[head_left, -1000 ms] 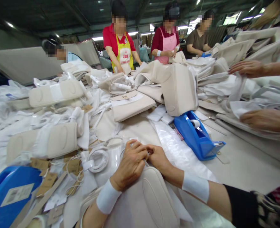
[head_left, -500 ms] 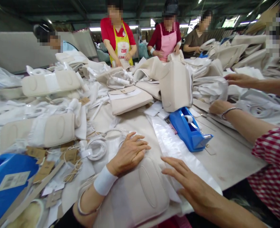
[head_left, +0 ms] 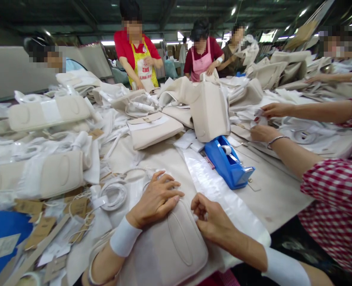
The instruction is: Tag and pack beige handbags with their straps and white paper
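Beyond the blue tape dispenser (head_left: 229, 167), and close to it, stands an upright beige bag (head_left: 210, 113); a flap bag (head_left: 154, 133) lies left of the dispenser and farther back. A clear plastic sheet (head_left: 214, 190) runs from the dispenser's left side toward the near edge. Well left of it are a white coil (head_left: 116, 196) and brown tags (head_left: 41, 232). Right of it, a co-worker's hand (head_left: 263, 133) handles white wrapping. The handled bag (head_left: 160, 248) lies nearer and left of the dispenser, long axis left to right, rounded end pointing right. The left hand (head_left: 158, 198) spreads wide on it; the right hand (head_left: 211, 218) is curled narrow by its far right corner, something white showing, whether gripped I cannot tell.
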A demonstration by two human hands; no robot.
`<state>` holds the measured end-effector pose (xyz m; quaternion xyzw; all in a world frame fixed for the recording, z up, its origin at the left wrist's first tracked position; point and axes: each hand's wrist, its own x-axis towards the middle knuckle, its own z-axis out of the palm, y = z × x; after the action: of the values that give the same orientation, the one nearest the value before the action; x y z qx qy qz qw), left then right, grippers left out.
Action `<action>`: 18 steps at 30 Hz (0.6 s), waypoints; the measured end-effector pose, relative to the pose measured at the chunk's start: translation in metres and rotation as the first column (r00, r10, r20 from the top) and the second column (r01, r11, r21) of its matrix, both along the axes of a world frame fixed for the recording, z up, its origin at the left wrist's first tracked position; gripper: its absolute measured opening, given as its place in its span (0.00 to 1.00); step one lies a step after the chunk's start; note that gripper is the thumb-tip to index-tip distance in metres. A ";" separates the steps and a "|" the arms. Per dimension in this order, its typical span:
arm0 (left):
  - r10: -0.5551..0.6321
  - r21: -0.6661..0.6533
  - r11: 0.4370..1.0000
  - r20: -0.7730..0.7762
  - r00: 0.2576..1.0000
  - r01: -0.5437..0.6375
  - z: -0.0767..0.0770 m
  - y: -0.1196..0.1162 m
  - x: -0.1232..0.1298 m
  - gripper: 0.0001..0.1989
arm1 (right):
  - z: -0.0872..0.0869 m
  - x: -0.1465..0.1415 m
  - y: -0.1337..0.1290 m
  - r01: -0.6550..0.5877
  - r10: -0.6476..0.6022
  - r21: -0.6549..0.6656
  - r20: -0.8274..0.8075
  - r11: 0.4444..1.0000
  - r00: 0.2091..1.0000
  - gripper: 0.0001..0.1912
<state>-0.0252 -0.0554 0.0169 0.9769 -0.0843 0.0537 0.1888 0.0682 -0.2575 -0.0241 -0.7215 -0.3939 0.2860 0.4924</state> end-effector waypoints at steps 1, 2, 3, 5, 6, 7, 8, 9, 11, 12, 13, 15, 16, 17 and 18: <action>-0.001 0.003 1.000 0.000 1.000 0.001 0.000 0.000 0.000 0.16 | 0.002 0.001 0.007 0.008 -0.009 -0.034 -0.023 0.999 1.000 0.09; -0.003 0.008 1.000 0.000 1.000 0.003 -0.001 0.000 0.000 0.16 | 0.003 0.002 0.013 0.012 -0.014 -0.058 -0.027 0.998 1.000 0.08; -0.006 0.013 1.000 0.000 1.000 0.006 -0.001 0.000 0.000 0.16 | 0.005 0.004 0.018 0.021 -0.023 -0.075 -0.030 0.997 0.999 0.06; -0.010 0.023 1.000 0.004 1.000 0.010 -0.002 0.001 0.000 0.16 | 0.009 0.005 0.025 0.059 -0.068 -0.099 -0.096 0.993 0.993 0.05; -0.011 0.027 1.000 0.005 1.000 0.011 -0.003 0.001 0.000 0.16 | 0.011 0.005 0.027 0.079 -0.098 -0.114 -0.164 0.990 0.982 0.04; -0.011 0.030 0.999 0.007 1.000 0.010 -0.003 0.001 0.000 0.16 | 0.014 0.003 0.028 0.102 -0.131 -0.129 -0.246 0.986 0.960 0.04; -0.010 0.031 0.999 0.010 1.000 0.010 -0.004 0.001 0.000 0.16 | 0.016 0.001 0.028 0.121 -0.162 -0.141 -0.328 0.983 0.931 0.04; -0.009 0.030 1.000 0.013 1.000 0.008 -0.005 0.001 0.000 0.15 | 0.018 -0.003 0.027 0.140 -0.188 -0.146 -0.395 0.979 0.899 0.04; -0.005 0.025 1.000 0.024 1.000 0.005 -0.006 0.000 0.000 0.15 | 0.021 -0.011 0.022 0.170 -0.214 -0.134 -0.476 0.976 0.853 0.04; -0.001 0.023 1.000 0.030 1.000 0.001 -0.006 -0.001 0.000 0.15 | 0.022 -0.015 0.019 0.179 -0.216 -0.121 -0.491 0.976 0.844 0.05; 0.003 0.023 1.000 0.034 0.999 -0.004 -0.006 -0.002 0.000 0.15 | 0.021 -0.018 0.014 0.177 -0.208 -0.109 -0.497 0.978 0.842 0.05; 0.016 0.031 0.999 0.038 0.999 -0.017 -0.006 -0.004 0.001 0.14 | 0.020 -0.019 0.003 0.123 -0.151 -0.088 -0.488 0.988 0.860 0.05; 0.022 0.036 0.999 0.039 0.999 -0.023 -0.006 -0.005 0.001 0.14 | 0.020 -0.017 -0.002 0.068 -0.100 -0.086 -0.461 0.994 0.882 0.06; 0.026 0.040 0.999 0.039 0.999 -0.028 -0.006 -0.005 0.001 0.14 | 0.022 -0.013 -0.008 0.004 -0.040 -0.088 -0.402 0.996 0.915 0.09; 0.030 0.042 0.999 0.042 0.999 -0.032 -0.005 -0.006 0.001 0.14 | 0.026 -0.008 -0.012 -0.050 0.020 -0.094 -0.300 0.994 0.954 0.11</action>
<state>-0.0240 -0.0610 0.0116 0.9805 -0.0741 0.0753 0.1655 0.0607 -0.2694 0.0019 -0.6868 -0.3127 0.4198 0.5043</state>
